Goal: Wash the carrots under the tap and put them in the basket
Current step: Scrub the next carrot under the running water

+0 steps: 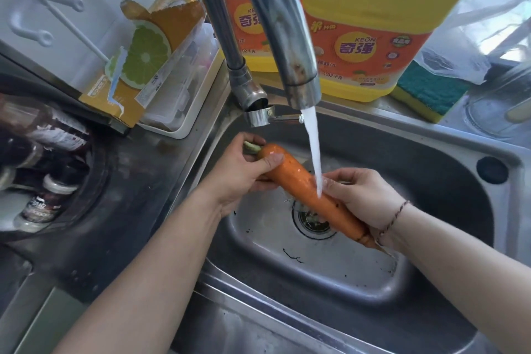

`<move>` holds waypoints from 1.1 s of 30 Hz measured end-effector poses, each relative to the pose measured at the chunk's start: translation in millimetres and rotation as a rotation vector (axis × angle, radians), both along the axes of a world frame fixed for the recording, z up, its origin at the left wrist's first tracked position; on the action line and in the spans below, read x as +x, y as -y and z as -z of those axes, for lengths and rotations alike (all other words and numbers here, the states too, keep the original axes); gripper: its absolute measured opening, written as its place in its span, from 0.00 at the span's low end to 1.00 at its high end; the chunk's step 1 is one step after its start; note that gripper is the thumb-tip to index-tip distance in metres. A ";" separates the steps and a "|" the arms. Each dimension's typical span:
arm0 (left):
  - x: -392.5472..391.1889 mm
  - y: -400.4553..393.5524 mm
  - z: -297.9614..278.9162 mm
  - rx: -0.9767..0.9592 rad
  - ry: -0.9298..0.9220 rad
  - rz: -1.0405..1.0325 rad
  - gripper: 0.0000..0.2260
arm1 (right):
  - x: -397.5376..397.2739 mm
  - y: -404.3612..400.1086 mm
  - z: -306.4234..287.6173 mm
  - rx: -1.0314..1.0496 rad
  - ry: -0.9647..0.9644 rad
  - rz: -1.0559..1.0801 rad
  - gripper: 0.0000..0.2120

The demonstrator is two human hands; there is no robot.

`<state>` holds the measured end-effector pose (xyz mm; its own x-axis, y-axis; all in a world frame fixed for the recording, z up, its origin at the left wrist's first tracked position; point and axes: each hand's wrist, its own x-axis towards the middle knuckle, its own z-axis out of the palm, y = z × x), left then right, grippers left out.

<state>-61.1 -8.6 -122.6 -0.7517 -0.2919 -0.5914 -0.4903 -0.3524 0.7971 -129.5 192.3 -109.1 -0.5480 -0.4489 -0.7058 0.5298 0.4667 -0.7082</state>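
Head view: the carrot (311, 195) lies diagonally above the sink (431, 158) drain, under the tap (287, 46) stream. The left hand (244, 172) grip curls around its thick top end. The right hand (365, 195) grip curls around its lower, tapered half.

2 yellow detergent jugs (370, 37) with orange labels stand at the far edge of the counter; the left 1 is partly hidden. To their right, a green and yellow sponge (428, 92) lies beside a crumpled clear plastic bag (454, 57). At far left, a torn orange carton (143, 57) printed with a lime slice leans against a clear container in a white tray (184, 100). At the left edge, dark bottles (48, 169) lie in a round recess. A black stopper (492, 170) sits in the steel surround at right.
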 end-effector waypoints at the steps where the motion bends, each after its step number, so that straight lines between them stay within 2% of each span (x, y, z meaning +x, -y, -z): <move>1: 0.6 -0.3 0.3 0.014 -0.011 -0.002 0.19 | -1.7 0.2 0.5 0.015 0.006 -0.030 0.15; 3: 1.1 2.4 -0.1 0.051 -0.024 -0.012 0.21 | -6.0 -0.5 1.3 0.025 0.007 -0.131 0.16; 5: 1.5 8.1 0.3 0.076 -0.032 -0.026 0.21 | -9.1 -3.6 3.5 -0.052 0.034 -0.209 0.15; 8: 2.1 15.5 0.4 0.122 -0.046 -0.076 0.18 | -13.1 -11.6 6.3 -0.264 0.254 -0.211 0.23; 10: 2.6 16.0 -0.8 0.122 -0.036 -0.078 0.18 | -16.0 -15.0 6.5 -0.323 0.307 -0.222 0.25; 13: 2.0 10.5 -0.9 0.099 -0.039 -0.087 0.16 | -13.7 -13.4 6.8 -0.224 0.137 -0.263 0.22; 16: -0.4 6.5 -1.3 0.051 -0.046 -0.084 0.12 | -4.5 -10.6 4.5 -0.125 -0.125 -0.248 0.12; 18: -1.6 7.2 -2.7 0.066 -0.047 -0.091 0.14 | -1.7 -11.3 3.3 -0.142 -0.152 -0.218 0.11; 22: 1.8 8.2 -2.1 0.085 -0.025 -0.075 0.17 | -5.2 -19.8 3.1 -0.216 0.015 -0.331 0.20; 25: 3.8 5.0 0.9 0.101 -0.027 -0.077 0.19 | -6.5 -20.7 6.7 -0.232 0.120 -0.217 0.25; 27: 3.4 2.4 2.3 0.085 -0.023 -0.065 0.19 | -5.3 -18.5 8.6 -0.212 0.164 -0.138 0.23; 30: 1.0 1.7 2.0 0.044 -0.030 -0.034 0.17 | -4.8 -16.6 10.3 -0.177 0.248 -0.035 0.15; 33: 0.9 6.9 -0.3 0.050 -0.048 -0.016 0.17 | -4.8 -18.6 10.1 -0.217 0.339 -0.034 0.21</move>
